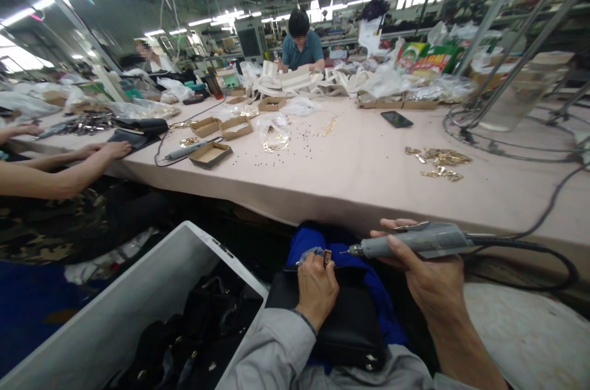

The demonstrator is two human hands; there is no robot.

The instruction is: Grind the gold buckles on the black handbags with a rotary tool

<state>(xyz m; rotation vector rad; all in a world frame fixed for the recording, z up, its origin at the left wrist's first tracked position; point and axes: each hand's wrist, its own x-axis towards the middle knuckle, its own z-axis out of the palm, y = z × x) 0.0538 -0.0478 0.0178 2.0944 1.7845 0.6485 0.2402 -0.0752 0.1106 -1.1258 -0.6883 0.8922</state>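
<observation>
My right hand (426, 273) is wrapped round a grey electric screwdriver (415, 241) whose tip points left; its black cable (530, 249) loops off to the right. My left hand (317, 287) pinches a small gold metal fitting (327, 257) at the top edge of a black leather bag (343, 322) lying on my lap over blue cloth (318, 239). The driver's tip hangs a short way right of the fitting, not touching it.
A long beige table (350, 163) stretches ahead with gold hardware pieces (440, 163), a phone (397, 119), small cardboard trays (209, 154) and plastic bags. A white bin (133, 310) of black bags stands at my left. A neighbour's arms (64, 172) rest at left; another person (302, 43) sits opposite.
</observation>
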